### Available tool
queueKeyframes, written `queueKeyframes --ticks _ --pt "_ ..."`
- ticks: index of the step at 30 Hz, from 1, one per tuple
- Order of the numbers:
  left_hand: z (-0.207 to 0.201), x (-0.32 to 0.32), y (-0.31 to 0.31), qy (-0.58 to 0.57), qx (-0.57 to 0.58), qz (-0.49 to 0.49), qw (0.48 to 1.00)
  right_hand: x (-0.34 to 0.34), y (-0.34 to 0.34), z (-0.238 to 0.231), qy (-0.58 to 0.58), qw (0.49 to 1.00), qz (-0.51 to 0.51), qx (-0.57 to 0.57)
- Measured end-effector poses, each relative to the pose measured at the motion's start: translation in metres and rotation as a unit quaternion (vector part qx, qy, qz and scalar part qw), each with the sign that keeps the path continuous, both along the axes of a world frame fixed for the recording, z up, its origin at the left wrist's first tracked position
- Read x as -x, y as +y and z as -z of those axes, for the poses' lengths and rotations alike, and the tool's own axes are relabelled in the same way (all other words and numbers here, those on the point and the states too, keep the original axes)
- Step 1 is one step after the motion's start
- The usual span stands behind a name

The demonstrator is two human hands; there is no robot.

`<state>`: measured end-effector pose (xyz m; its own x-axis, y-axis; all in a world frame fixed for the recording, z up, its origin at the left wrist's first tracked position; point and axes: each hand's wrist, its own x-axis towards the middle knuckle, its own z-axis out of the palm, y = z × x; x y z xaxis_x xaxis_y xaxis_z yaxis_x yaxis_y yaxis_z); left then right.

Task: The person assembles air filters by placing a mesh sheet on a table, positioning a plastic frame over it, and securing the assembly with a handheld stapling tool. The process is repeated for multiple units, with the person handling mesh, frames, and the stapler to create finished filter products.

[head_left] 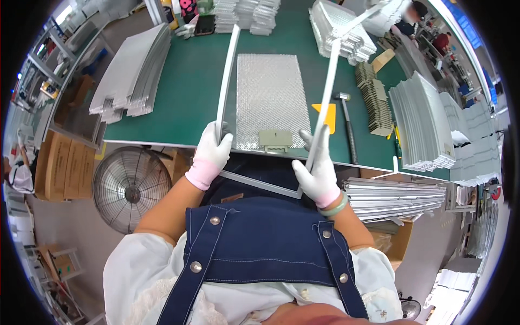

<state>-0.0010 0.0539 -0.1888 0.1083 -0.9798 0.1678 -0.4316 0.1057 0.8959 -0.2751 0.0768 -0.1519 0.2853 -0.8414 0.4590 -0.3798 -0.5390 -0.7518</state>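
Observation:
Both my hands wear white gloves with pink cuffs and hold a slim white metal frame (pixel 227 76), open at its far end, its near bar (pixel 260 184) close to my apron. My left hand (pixel 212 150) is closed round the left bar. My right hand (pixel 317 170) grips the right bar low down, near the corner. Between the two side bars, a silver mesh panel (pixel 271 92) lies flat on the green table (pixel 189 81). A grey-green plastic piece (pixel 274 140) sits on the panel's near edge. A yellow triangular plate (pixel 331 119) lies partly behind the right bar.
Right of the frame lie a hammer (pixel 349 130) and a row of grey-green plastic pieces (pixel 375 103). Stacked pale panels (pixel 420 122) stand farther right. Silver mesh sheets (pixel 130 70) are piled at left. A floor fan (pixel 131 189) stands below; another person (pixel 403 21) is at far right.

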Motion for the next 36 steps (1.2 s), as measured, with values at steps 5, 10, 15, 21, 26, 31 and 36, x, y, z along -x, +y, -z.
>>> queueKeyframes --ticks 5,10,15,21,26,31,36 --pt "0.004 -0.013 0.010 0.093 -0.009 -0.059 0.994 -0.014 0.011 0.009 -0.009 0.999 -0.035 -0.009" --pt "-0.003 -0.004 0.031 0.255 0.035 -0.029 0.966 -0.006 0.026 0.031 -0.051 0.984 -0.054 0.163" --pt "-0.015 0.002 0.001 0.225 -0.002 0.068 0.972 -0.005 0.029 0.039 -0.028 0.944 -0.084 0.317" --pt "-0.008 0.002 -0.005 0.110 -0.182 0.018 0.977 -0.011 0.011 -0.004 0.071 0.991 0.064 0.094" --pt "-0.011 -0.001 -0.020 -0.171 -0.020 -0.012 0.985 0.021 -0.067 0.026 0.028 0.985 0.147 -0.087" --pt "0.005 0.004 -0.040 -0.188 -0.062 0.046 0.979 0.006 -0.074 0.045 0.236 0.944 0.227 -0.044" --pt "0.002 -0.022 0.018 -0.174 -0.120 -0.004 0.977 -0.008 -0.034 0.041 0.218 0.953 0.184 -0.104"
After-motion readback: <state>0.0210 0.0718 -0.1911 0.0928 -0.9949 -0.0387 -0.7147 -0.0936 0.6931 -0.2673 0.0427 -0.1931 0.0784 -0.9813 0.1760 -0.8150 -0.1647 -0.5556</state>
